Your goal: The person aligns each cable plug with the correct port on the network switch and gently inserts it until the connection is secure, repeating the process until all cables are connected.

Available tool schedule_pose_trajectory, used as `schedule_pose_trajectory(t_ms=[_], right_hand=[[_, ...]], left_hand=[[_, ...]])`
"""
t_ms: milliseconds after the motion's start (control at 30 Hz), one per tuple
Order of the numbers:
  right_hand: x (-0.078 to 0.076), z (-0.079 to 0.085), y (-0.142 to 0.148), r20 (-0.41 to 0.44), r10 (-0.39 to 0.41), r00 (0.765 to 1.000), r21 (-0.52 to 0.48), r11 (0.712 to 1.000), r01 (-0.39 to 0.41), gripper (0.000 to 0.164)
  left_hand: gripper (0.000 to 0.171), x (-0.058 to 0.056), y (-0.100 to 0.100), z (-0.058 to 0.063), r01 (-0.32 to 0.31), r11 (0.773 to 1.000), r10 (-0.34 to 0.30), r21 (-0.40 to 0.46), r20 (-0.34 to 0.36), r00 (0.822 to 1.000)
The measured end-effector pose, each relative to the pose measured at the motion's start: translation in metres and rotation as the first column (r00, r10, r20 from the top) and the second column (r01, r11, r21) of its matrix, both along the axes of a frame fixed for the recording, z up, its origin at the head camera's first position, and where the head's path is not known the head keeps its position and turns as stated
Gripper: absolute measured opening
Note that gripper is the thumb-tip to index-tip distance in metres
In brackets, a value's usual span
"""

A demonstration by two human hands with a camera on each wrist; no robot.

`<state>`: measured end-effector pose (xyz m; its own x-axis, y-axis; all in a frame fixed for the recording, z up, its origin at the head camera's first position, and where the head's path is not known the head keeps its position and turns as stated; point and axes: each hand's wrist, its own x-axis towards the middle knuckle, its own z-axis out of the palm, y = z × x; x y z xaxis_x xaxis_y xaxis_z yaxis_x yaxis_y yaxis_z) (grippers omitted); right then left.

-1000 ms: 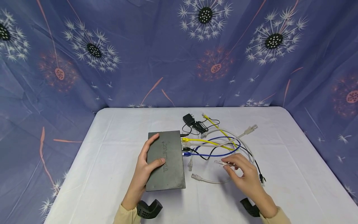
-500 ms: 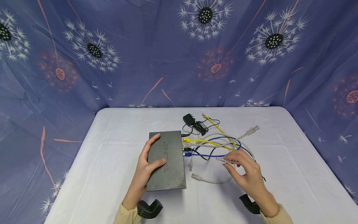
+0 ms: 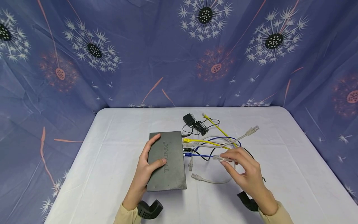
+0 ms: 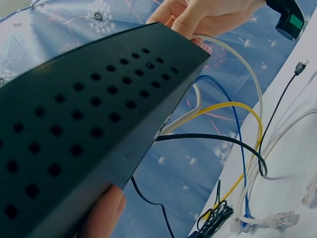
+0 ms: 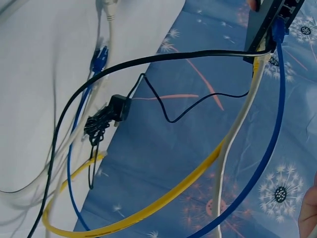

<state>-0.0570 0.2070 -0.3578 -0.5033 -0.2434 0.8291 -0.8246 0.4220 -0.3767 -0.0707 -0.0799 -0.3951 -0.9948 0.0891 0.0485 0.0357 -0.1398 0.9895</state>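
My left hand grips a dark grey TP-LINK network switch, thumb on top; in the left wrist view its vented side faces the camera. Blue, yellow, black and grey network cables plug into the right side, along with a black power lead. Right of the ports, my right hand pinches the clear plug of a whitish network cable. That plug stands apart from the switch, over the blue cable. At the right wrist view's lower right edge, only part of a hand shows.
A black power adapter with bundled cord lies behind the cables. Loose ends rest on the white table: a grey plug, another grey plug near the switch, and a yellow cable end. A patterned curtain hangs behind.
My right hand has shifted slightly away from me with the whitish cable, and its plug now points more squarely left. The switch and my left hand have barely moved.
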Motion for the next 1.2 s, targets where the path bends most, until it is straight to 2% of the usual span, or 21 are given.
schedule_pose_trajectory(t_ms=[367,600,900,1200], right_hand=[[-0.007,-0.009,0.001,-0.035,0.037,0.999,-0.023,0.999,-0.038,0.026],[-0.008,-0.005,-0.004,-0.051,0.035,0.998,-0.01,0.999,-0.036,0.027],[-0.003,0.012,-0.018,-0.073,0.029,0.997,0.008,1.0,-0.028,0.034],[-0.005,0.006,-0.022,-0.063,0.052,0.997,0.001,0.999,-0.052,0.033]], left_hand=[[0.074,0.0,0.001,0.0,-0.005,1.0,0.005,0.003,-0.004,1.0],[0.075,0.001,0.002,0.002,-0.002,1.0,0.002,0.006,-0.013,1.0],[0.075,0.002,0.004,0.004,0.007,1.0,-0.007,0.013,-0.021,1.0],[0.075,0.003,0.006,0.006,0.009,1.0,-0.008,0.026,-0.025,1.0]])
